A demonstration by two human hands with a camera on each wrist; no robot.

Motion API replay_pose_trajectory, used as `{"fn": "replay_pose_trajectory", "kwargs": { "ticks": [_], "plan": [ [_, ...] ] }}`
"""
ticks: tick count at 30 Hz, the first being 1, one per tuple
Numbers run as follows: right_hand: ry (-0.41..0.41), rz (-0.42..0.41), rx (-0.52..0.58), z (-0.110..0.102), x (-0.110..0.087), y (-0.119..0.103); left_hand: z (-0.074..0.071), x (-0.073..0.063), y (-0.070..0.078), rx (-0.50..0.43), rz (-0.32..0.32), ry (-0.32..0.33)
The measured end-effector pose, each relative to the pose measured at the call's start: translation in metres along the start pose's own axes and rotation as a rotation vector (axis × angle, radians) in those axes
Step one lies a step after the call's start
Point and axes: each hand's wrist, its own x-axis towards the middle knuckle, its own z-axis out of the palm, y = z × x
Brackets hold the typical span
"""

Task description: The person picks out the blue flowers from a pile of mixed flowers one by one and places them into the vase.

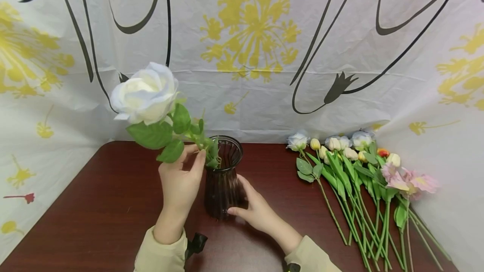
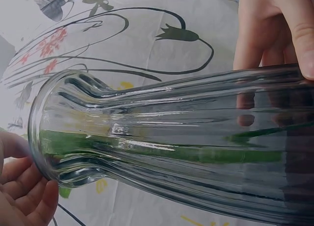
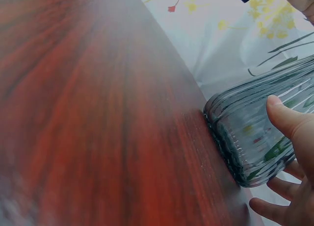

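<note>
A large white rose (image 1: 145, 93) with green leaves leans left over the rim of a dark ribbed glass vase (image 1: 221, 192). Just beside that rim, my left hand (image 1: 181, 179) pinches its stem below the flower. Through the glass in the left wrist view, the green stem (image 2: 206, 154) runs down inside the vase. My right hand (image 1: 259, 211) grips the vase low on its right side, thumb in front. In the right wrist view the vase's base (image 3: 223, 145) stands upright on the table, with the thumb (image 3: 284, 115) across the glass.
On the right of the dark red wooden table (image 1: 124, 205) lies a pile of flowers: white roses (image 1: 297, 141), tulips (image 1: 351, 153) and a pink flower (image 1: 408, 179), their green stems pointing forward. A patterned white cloth (image 1: 257, 108) hangs behind and along the sides.
</note>
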Motion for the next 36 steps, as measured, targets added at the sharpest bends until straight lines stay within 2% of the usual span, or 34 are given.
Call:
{"fn": "replay_pose_trajectory", "kwargs": {
  "ticks": [3,10,12,17,22,26,32,36],
  "plan": [
    [0.002,0.006,-0.005,0.0,0.0,0.0,0.0,0.0,0.001,0.009,0.001,-0.013],
    [0.001,0.002,0.0,-0.001,-0.001,0.0,0.002,0.001,0.003,-0.072,-0.001,-0.024],
    [0.002,-0.002,0.001,-0.001,-0.001,0.0,0.003,0.002,0.002,-0.071,0.023,-0.04],
    [0.002,0.004,0.003,-0.001,-0.001,0.0,0.004,0.005,-0.001,-0.023,0.129,-0.097],
    [-0.003,0.02,0.004,-0.001,0.0,0.0,0.005,0.004,-0.007,0.019,0.175,-0.123],
    [-0.008,0.023,0.006,-0.002,0.0,0.0,0.007,0.003,-0.014,0.017,0.216,-0.126],
    [-0.02,0.015,0.015,-0.002,0.0,-0.001,0.008,0.002,-0.025,-0.027,0.318,-0.102],
    [-0.019,0.01,0.015,-0.002,0.0,0.0,0.01,0.001,-0.03,-0.049,0.344,-0.091]
  ]
}}
